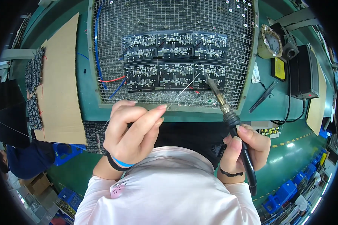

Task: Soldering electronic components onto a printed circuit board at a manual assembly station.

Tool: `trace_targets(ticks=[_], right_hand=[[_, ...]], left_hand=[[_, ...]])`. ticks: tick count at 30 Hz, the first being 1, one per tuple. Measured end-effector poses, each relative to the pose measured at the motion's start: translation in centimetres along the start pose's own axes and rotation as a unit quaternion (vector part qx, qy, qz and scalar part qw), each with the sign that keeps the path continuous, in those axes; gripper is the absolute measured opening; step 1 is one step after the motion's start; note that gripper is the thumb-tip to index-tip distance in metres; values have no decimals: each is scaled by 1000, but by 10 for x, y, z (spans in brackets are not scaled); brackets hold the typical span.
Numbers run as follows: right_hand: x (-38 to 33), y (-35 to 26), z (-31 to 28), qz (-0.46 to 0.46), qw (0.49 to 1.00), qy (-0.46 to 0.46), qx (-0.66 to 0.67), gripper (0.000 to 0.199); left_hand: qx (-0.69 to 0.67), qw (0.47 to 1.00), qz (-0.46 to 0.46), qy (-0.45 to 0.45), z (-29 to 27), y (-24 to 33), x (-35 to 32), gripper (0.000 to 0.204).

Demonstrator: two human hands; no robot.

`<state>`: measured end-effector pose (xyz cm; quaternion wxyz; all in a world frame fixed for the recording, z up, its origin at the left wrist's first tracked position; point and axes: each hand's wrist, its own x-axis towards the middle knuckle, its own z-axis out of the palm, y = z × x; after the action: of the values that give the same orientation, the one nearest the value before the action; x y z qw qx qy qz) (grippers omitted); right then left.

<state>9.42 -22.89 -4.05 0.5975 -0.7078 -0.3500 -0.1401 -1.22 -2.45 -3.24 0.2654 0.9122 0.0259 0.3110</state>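
Observation:
A panel of black circuit boards [176,62], dense with small parts, lies on a wire mesh [236,48] in front of me. My left hand [133,125] pinches a thin strand of solder wire [183,90] between thumb and fingers; its free end reaches the panel's lower right part. In my right hand [248,146] is a soldering iron [229,114], gripped by its black handle. The iron's tip meets or hovers just over the same board, close to the wire's end; contact is hard to tell. Red wires [116,79] stick out at the panel's left edge.
Right of the mesh frame stand a foil-lined pot [270,42], a yellow sponge [278,68], black tweezers [263,97] and a black soldering station [302,75]. A cardboard sheet [62,82] with stacked boards [34,112] lies left. Another person [22,161] sits at the far left.

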Motion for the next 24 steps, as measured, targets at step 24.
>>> trace_targets(ticks=[24], right_hand=[[20,-16,4,-50,991,-96,-83,22]], left_hand=[[-24,999,7,-20,5,-5,3,36]])
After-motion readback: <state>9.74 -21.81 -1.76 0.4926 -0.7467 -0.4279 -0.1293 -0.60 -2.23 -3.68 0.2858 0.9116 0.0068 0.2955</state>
